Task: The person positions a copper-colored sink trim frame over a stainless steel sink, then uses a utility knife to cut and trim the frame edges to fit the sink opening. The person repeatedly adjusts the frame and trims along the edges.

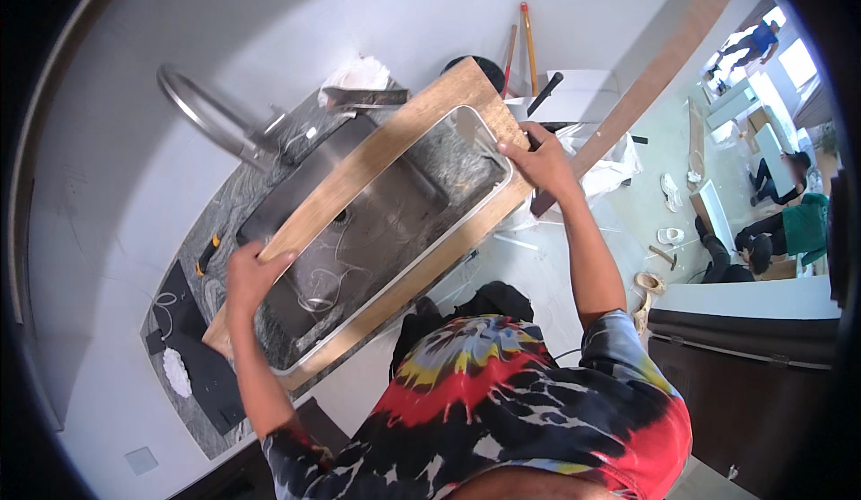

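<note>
A wooden panel (395,137) with a large rounded rectangular cutout and a white-lined inner edge lies tilted across the stainless sink (377,231) and grey stone counter. My left hand (251,276) is closed on the panel's near-left side, its thumb over the top. My right hand (538,159) grips the far-right end. Thin pale loops of cord or wire lie in the sink, seen through the cutout. A curved steel faucet (206,119) rises behind the panel at the left, and a yellow-black tool (209,253) rests beside my left hand.
A long plank (646,78) leans at my right, with long-handled tools (529,47) by the wall. A dark sheet (211,383) lies on the counter. Several people work at far right, including one in blue (755,41) and one in green (798,231). Shoes (650,280) and a hammer (664,256) are on the floor.
</note>
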Tool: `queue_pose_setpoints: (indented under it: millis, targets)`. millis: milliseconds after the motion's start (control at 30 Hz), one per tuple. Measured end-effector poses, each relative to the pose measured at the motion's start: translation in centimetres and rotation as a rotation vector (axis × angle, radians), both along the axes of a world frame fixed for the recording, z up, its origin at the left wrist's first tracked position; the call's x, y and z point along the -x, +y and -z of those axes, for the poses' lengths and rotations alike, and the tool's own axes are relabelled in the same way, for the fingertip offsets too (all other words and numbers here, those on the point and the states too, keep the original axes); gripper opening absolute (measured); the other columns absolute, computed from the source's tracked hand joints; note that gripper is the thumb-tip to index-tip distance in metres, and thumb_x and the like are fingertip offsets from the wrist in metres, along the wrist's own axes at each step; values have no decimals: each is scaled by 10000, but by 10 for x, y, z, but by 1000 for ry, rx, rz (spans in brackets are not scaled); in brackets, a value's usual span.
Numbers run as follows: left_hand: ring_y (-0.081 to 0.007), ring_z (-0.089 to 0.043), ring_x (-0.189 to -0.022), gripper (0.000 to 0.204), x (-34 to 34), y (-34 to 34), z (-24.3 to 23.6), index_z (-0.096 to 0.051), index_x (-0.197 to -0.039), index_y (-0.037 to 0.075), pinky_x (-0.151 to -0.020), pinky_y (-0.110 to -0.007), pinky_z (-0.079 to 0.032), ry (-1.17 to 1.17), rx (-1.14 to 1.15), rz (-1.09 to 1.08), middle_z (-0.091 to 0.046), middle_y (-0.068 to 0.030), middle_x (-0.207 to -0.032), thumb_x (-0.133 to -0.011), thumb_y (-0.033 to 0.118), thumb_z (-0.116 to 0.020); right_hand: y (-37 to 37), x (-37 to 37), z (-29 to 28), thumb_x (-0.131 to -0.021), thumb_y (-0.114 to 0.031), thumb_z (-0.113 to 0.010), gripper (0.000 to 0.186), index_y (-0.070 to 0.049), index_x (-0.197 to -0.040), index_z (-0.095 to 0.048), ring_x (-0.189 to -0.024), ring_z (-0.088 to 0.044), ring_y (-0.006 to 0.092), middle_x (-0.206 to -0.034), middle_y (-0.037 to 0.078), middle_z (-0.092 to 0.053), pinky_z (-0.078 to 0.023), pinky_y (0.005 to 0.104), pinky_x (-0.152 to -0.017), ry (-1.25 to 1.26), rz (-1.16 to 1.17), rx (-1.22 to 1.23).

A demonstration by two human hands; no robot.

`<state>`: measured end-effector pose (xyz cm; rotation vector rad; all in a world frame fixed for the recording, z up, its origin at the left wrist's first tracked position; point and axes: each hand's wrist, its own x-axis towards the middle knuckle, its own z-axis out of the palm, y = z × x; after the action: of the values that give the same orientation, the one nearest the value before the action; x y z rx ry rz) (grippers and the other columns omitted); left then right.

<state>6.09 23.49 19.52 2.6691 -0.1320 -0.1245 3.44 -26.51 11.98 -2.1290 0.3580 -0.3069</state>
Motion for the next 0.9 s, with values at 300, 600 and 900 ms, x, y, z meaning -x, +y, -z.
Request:
queue_pose_setpoints:
  millis: [300,600,900]
  targets:
    - [-172,-470,-577,416,137,-35,-78,-613,-732,-21,-528,-340,-395,-506,-66,-277,-522,-86,-629,-553,222,-900,-32,29,-129,-735,-260,-854,488,-9,-1090,-633,-878,-647,229,-974,128,-663,-503,347,-781,-620,-154,-110]
    - [-232,-523,-629,356,220,-90,-96,-616,-815,8,-562,-339,-403,-917,-109,-203,-529,-89,-703,-648,167,-888,-66,24,-164,-653,-213,-909,557,-6,-1061,-592,-799,-652,247,-923,130,-638,-510,333,-675,-1121,-282,-12]
    - [-251,-548,-727,305,247,-93,-74,-603,-912,-11,-673,-330,-443,-949,-35,-286,-551,-100,-800,-734,104,-823,-54,54,-174,-648,-196,-914,519,-16,-1041,-627,-875,-651,179,-958,94,-654,-516,304,-786,-912,-347,-232]
